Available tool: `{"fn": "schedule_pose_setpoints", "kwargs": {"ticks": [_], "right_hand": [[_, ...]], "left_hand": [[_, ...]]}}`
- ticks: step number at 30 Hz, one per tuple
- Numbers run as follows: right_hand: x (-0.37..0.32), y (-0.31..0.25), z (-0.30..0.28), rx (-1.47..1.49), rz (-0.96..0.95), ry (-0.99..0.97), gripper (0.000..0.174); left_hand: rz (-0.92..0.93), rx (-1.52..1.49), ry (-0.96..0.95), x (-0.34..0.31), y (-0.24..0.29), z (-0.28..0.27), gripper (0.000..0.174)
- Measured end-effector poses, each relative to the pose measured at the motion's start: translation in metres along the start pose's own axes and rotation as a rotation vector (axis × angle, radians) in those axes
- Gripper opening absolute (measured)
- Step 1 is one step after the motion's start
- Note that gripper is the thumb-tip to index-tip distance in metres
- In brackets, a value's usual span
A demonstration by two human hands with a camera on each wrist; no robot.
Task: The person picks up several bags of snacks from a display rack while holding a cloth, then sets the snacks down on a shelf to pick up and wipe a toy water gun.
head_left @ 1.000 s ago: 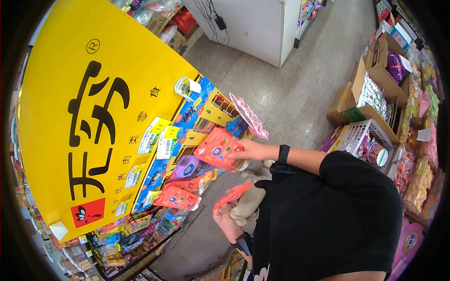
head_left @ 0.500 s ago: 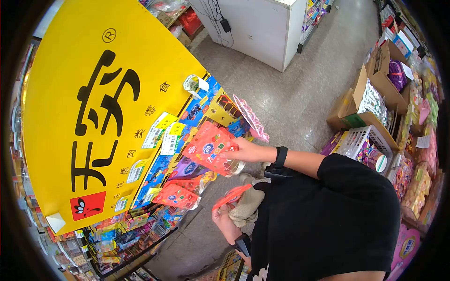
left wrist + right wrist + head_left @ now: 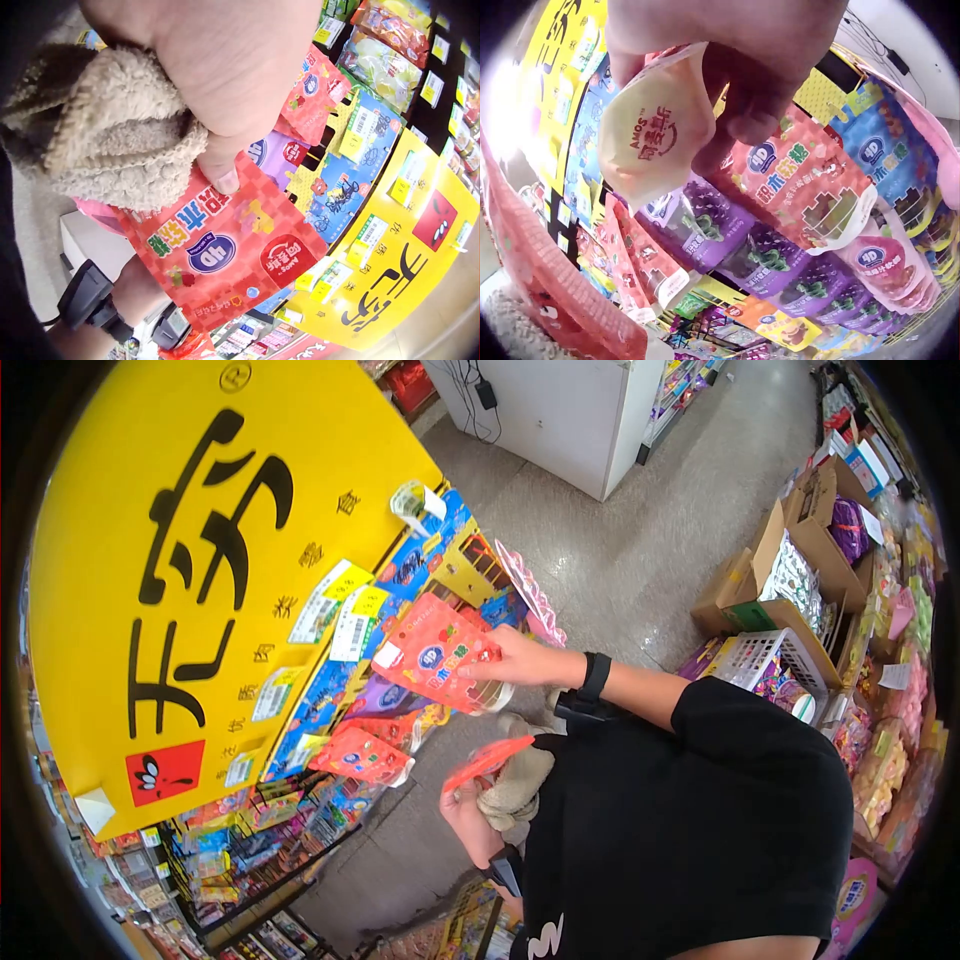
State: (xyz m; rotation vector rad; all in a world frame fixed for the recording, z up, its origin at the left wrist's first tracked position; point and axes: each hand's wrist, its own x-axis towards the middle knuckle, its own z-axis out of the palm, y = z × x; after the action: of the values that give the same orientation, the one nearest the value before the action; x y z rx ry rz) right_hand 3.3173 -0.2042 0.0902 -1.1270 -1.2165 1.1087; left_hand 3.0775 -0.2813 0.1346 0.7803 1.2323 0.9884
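In the head view my right hand (image 3: 515, 658) pinches a red gummy candy pouch (image 3: 432, 650) by one end, its printed front facing up. The pale base of this pouch (image 3: 660, 127) shows under the fingers in the right wrist view. Closer to my body, my left hand (image 3: 465, 810) grips a second red gummy pouch (image 3: 488, 760), seen nearly edge-on. The left wrist view shows my thumb lying over that pouch's front (image 3: 281, 247), beside a beige fleecy cloth item (image 3: 127, 127). Just past the right hand's pouch is a rack of hanging pouches.
A large yellow sign (image 3: 80, 650) tops the rack. Purple grape pouches (image 3: 765, 259), a blue pouch (image 3: 889, 157) and another red pouch (image 3: 360, 752) hang beneath it. Behind the aisle stands a white cabinet (image 3: 560, 420). Cardboard boxes (image 3: 735, 595) and a white basket (image 3: 770, 645) line the right side.
The right hand's pouch has shifted up and left in the head view and turned its front more toward me. The left hand still holds its pouch, slightly higher. The view has shifted a little.
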Motion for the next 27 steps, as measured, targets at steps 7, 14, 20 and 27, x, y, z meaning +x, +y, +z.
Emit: {"fn": "schedule_pose_setpoints", "kwargs": {"ticks": [7,14,20,27], "right_hand": [[0.002,-0.006,-0.002,0.012,-0.053,0.051,0.030],[0.010,-0.002,-0.005,0.104,0.053,0.046,0.028],[0.006,-0.008,-0.003,0.168,0.025,0.049,0.028],[0.004,0.005,-0.003,0.164,0.061,0.051,0.025]], "left_hand": [[0.008,0.027,-0.071,-0.003,-0.006,0.000,0.013],[0.000,0.058,-0.084,-0.007,-0.002,0.006,0.016],[0.018,0.042,-0.086,-0.003,-0.006,0.000,0.019],[0.033,0.027,-0.096,-0.003,-0.004,0.002,0.020]]}}
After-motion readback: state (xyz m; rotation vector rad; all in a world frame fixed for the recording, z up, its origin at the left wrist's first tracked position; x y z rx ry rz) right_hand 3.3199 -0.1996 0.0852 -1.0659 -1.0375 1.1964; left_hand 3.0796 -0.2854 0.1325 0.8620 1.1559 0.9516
